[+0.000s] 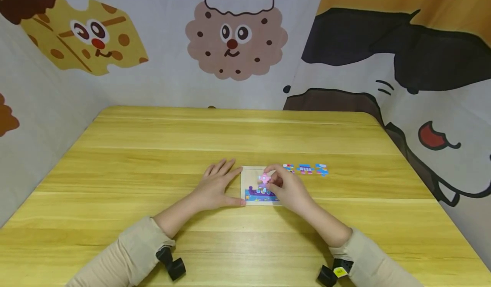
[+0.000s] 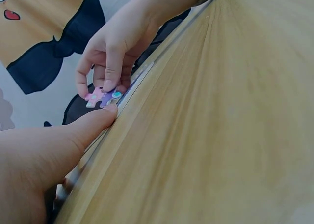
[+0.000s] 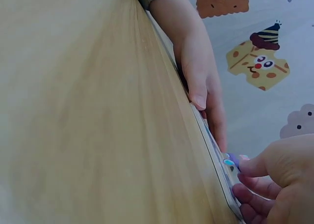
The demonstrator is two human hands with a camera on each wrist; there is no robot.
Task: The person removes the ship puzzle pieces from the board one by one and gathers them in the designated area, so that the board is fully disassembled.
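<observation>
A small puzzle board [image 1: 251, 177] with a pale frame lies on the table, its lower part filled with blue and purple picture pieces. My left hand [image 1: 216, 188] rests beside it with fingers spread, the thumb and a fingertip touching its left edge. Over the board, my right hand [image 1: 292, 190] pinches a pink and purple jigsaw piece [image 2: 100, 97] between thumb and fingers. That piece is tilted up in the left wrist view. In the right wrist view, the right thumb and fingers hide most of it. The board's right side is partly covered by the right hand.
Several loose jigsaw pieces [image 1: 305, 169] lie in a row behind and right of the board, one partly hidden by the right hand. The wooden table [image 1: 153, 129] reaches back to a curtain [image 1: 161, 87] printed with cartoon figures.
</observation>
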